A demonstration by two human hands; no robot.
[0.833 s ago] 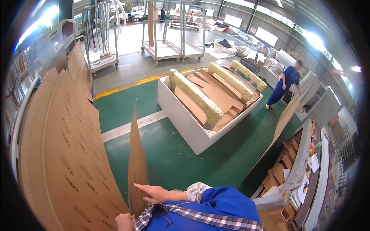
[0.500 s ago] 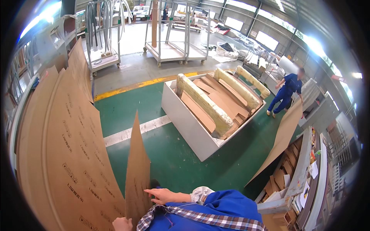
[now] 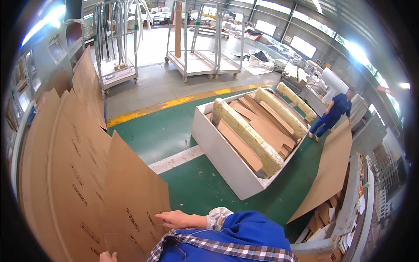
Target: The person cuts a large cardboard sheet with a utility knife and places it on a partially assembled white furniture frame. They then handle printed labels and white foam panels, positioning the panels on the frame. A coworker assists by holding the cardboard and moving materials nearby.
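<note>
I have the flattened cardboard sheet (image 3: 131, 196) standing at the lower left of the frame, my right hand (image 3: 174, 219) laid flat on its face with fingers spread rather than pinching, and my left hand (image 3: 107, 256) only just showing at the bottom edge, so I cannot tell whether it is closed on anything. To handle it well I judge both hands should take opposite edges and keep it upright, clear of the stacked cardboard sheets (image 3: 56, 166) behind. The green floor (image 3: 192, 183) ahead gives room, bounded by the white crate (image 3: 227, 161) centre-right and a leaning cardboard panel (image 3: 327, 170) at right.
</note>
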